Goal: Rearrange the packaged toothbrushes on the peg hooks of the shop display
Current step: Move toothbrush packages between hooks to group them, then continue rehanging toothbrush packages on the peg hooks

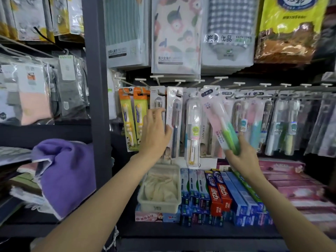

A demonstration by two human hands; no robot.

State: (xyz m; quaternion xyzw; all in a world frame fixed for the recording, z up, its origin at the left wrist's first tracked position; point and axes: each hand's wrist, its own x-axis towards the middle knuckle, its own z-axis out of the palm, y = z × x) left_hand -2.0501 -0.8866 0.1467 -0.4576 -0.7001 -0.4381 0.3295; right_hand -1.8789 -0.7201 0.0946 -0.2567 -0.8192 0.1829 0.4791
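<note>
The right hand (241, 157) has its fingers curled round the bottom of a glossy clear toothbrush pack (219, 120) with pink and green handles inside; the pack tilts toward eleven o'clock, its top at the peg hooks (221, 78). At nine o'clock from it, the left hand (154, 131) rests with fingers bent over the edge of a grey carded pack (157, 99) hanging from its hook, the thumb beside a white blister pack (174, 113). Orange carded brushes (132, 113) hang further toward nine. At six o'clock, on the dark shelf, lie flat toothpaste cartons (218, 193) and a beige plastic tub (160, 204). The packs toward three o'clock blur into glare.
</note>
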